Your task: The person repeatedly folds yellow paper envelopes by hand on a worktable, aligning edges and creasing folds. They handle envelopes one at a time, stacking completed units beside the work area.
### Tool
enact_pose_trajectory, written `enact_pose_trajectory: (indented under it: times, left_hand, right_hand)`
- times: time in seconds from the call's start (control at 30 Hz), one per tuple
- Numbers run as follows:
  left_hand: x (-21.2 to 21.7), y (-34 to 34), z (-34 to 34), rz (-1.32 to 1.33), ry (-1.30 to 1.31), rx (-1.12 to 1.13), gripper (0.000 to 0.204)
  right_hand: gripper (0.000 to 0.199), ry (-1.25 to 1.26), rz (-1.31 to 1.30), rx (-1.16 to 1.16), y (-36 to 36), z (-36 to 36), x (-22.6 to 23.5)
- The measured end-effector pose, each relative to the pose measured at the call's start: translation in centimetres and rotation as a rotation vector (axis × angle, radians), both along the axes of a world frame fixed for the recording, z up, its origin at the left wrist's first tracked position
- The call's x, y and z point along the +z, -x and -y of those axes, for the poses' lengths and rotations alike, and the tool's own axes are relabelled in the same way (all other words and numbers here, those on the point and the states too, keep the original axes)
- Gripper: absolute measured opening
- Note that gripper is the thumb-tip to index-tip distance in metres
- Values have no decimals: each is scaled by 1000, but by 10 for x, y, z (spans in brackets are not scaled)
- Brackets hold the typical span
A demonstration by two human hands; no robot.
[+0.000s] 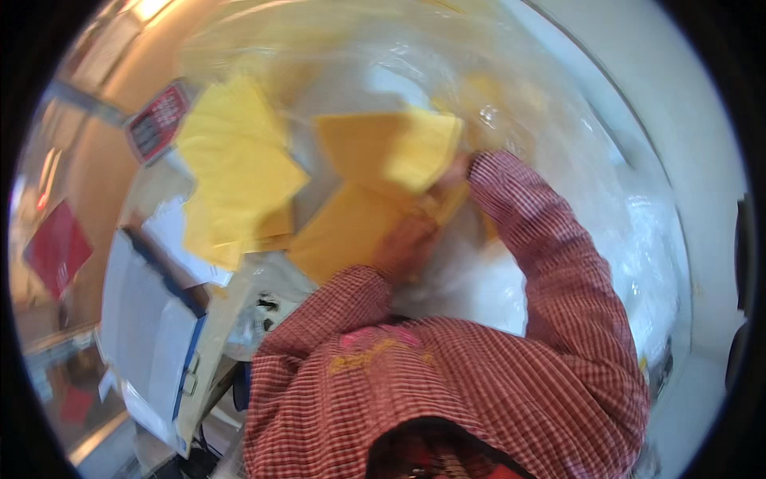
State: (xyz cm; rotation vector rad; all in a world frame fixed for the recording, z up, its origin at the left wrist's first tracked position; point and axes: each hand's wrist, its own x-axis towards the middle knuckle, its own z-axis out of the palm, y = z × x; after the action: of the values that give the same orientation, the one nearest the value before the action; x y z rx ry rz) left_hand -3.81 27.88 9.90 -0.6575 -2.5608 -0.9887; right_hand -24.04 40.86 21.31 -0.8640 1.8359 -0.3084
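Note:
Two flat yellow paper-like pieces are in front of me, blurred by motion. My right hand (453,176) is closed on the right edge of the upper yellow piece (371,148), which is partly in shadow. Below it, my left hand (405,246) lies over the right part of the lower yellow piece (339,231), its fingers curled and smeared. Whether these are single sheets or envelopes I cannot tell. To the left, a loose pile of similar yellow pieces (231,164) lies fanned out on the table.
Crumpled clear plastic film (550,120) covers much of the table's far and right side. At the left stand a blue-edged white folder or clipboard (152,319), white papers (179,239) and a red-and-dark sign (157,121). A pale wall (662,104) bounds the right.

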Motion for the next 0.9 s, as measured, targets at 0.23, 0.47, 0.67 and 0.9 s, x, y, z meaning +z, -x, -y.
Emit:
enact_pose_trajectory:
  times: [0.23, 0.47, 0.67, 0.9]
  left_hand:
    - [24, 7, -11, 290, 428, -159, 63]
    - [15, 0, -2, 333, 411, -162, 60]
    - [24, 1, -5, 368, 393, -167, 56]
    - [4, 22, -4, 123, 445, 4, 75]
  right_hand:
    - [33, 222, -230, 91, 11, 28, -60]
    - [42, 291, -509, 362, 27, 67, -33]
    - [41, 313, -587, 207, 19, 57, -26]
    - [34, 218, -477, 56, 1, 18, -39]
